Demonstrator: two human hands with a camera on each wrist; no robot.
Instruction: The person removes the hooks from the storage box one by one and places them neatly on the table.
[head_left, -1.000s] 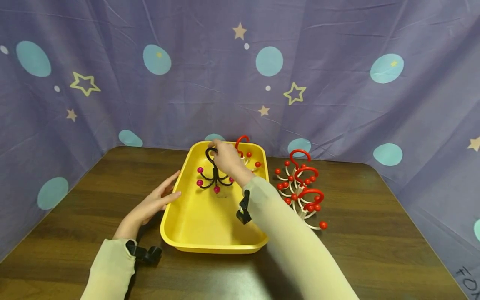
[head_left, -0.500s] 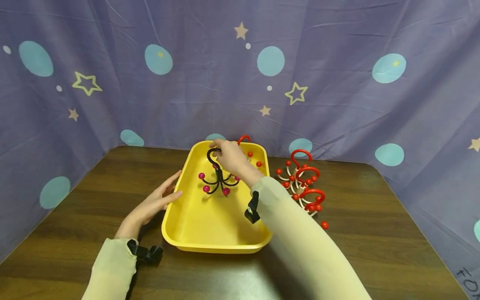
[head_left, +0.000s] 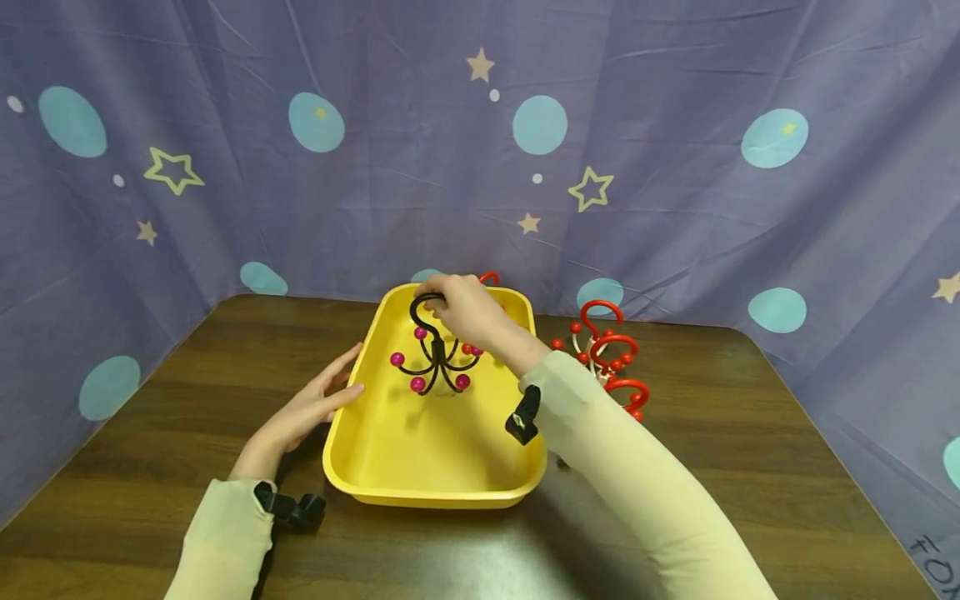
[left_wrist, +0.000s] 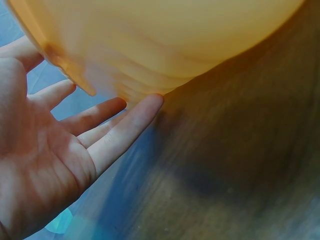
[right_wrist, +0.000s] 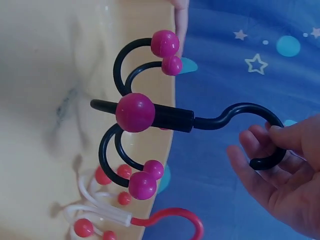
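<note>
My right hand (head_left: 471, 310) pinches the curved top of a black hook hanger (head_left: 438, 350) with magenta balls, which hangs upright over the yellow tray (head_left: 420, 442). In the right wrist view thumb and fingers of the right hand (right_wrist: 287, 175) are round the hook's end of the black hanger (right_wrist: 172, 118). My left hand (head_left: 303, 410) touches the tray's left side, fingers spread; in the left wrist view the fingertips of the left hand (left_wrist: 55, 135) meet the tray's outer wall (left_wrist: 165, 55). A red-and-white hanger (right_wrist: 117, 215) lies in the tray, mostly hidden behind my right hand in the head view.
Several red-topped hangers with red balls (head_left: 600, 354) stand close together on the wooden table (head_left: 720, 433), right of the tray, partly behind my right sleeve. A purple curtain (head_left: 420, 192) with stars and dots rises behind the table.
The black hanger has turned in my right hand and shifted slightly to the right, while my right forearm has moved right, covering more of the red hangers. My left hand stays at the tray.
</note>
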